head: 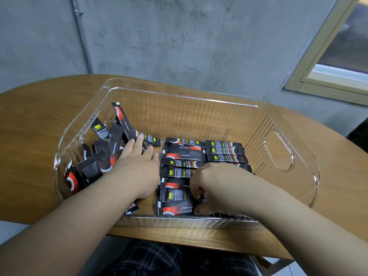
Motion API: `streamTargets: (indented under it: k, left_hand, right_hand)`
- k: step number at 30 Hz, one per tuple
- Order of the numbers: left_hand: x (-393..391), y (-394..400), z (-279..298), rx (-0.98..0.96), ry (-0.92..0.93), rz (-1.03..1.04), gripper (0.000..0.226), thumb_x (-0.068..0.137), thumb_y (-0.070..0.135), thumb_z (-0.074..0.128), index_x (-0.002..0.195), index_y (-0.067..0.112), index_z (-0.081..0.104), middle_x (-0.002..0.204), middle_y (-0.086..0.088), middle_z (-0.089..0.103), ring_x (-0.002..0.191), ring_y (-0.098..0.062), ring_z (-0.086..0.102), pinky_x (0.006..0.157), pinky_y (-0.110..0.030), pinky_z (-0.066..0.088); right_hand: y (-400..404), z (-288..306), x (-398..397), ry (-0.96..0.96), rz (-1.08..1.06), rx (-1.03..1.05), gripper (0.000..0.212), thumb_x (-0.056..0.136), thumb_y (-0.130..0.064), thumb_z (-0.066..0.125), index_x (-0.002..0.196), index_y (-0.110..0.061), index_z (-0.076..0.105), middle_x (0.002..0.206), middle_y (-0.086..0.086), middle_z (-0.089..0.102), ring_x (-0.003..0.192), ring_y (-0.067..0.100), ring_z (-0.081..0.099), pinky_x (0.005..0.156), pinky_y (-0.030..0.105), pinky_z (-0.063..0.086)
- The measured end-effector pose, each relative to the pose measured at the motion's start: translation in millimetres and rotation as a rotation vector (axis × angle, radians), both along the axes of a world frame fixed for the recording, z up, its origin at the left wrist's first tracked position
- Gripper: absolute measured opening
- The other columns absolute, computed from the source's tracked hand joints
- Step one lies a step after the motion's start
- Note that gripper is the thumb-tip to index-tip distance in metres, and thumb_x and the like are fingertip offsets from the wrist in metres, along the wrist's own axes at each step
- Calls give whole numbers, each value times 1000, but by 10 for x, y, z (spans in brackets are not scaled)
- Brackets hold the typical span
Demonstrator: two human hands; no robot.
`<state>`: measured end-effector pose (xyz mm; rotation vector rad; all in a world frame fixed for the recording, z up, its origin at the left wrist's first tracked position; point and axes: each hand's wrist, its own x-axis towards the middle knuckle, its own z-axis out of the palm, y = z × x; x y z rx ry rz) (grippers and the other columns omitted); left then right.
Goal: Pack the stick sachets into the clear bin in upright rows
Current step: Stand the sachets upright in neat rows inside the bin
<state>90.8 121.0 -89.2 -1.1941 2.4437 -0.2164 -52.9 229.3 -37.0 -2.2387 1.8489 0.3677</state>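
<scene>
A clear bin (286, 156) stands on the wooden table, and both my hands reach into it. Black stick sachets with red and white marks lie in two flat rows (225, 152) across its middle and right. A loose jumble of sachets (107, 148) leans against the left wall, some tilted up. My left hand (139, 162) lies flat with straight fingers, its tips touching a sachet in the jumble. My right hand (211, 184) has its fingers curled down onto the near sachets (175, 196) of the left row, pinching at them.
The round wooden table (35, 120) carries the bin, with a grey concrete wall close behind. A window frame (326, 72) is at the upper right. The bin has a cut-out handle (278, 154) in its right wall.
</scene>
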Motion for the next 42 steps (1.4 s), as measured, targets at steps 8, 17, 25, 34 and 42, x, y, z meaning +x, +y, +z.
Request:
streamTargets:
  k: [8,17,25,34,42]
  left_hand:
    - [3,-2,0,-2,4,-6,58,102,26,24,153,13,1,161,-9,-6,142,-41,-22,117,-50,-10]
    - [-3,-15,-34,-20,-1,-7,61,101,26,28,153,14,0,161,-8,-6,142,-41,-22,116,-49,-10]
    - [-6,-3,-32,-36,-18,-13,63,101,27,31,153,15,-3,161,-7,-7,141,-43,-21,115,-50,-11]
    - [-16,-13,-8,-18,-26,-13,66,101,29,34,153,13,-2,161,-9,-7,141,-42,-23,115,-51,-12]
    - [-28,-25,-21,-9,-21,-18,63,102,30,30,153,12,-2,161,-10,-6,143,-41,-18,117,-50,-10]
  right_hand:
    - [-75,-57,-44,-80,-94,28,28,69,-51,76,82,-31,62,81,-10,58,81,14,59,77,35,53]
    - [-88,-128,-56,-121,-122,54,34,67,-50,78,66,-30,51,77,-9,62,75,12,60,73,34,54]
    - [-541,193,-192,-393,-281,-148,10,84,-32,70,86,-23,67,79,-10,64,68,1,54,60,17,39]
    - [-1535,14,250,-591,-237,-81,31,96,-17,54,124,-5,57,107,15,69,54,12,57,42,14,42]
    - [-1727,-63,372,-422,-91,-41,18,92,-12,60,108,-8,66,99,5,68,61,10,55,60,22,42]
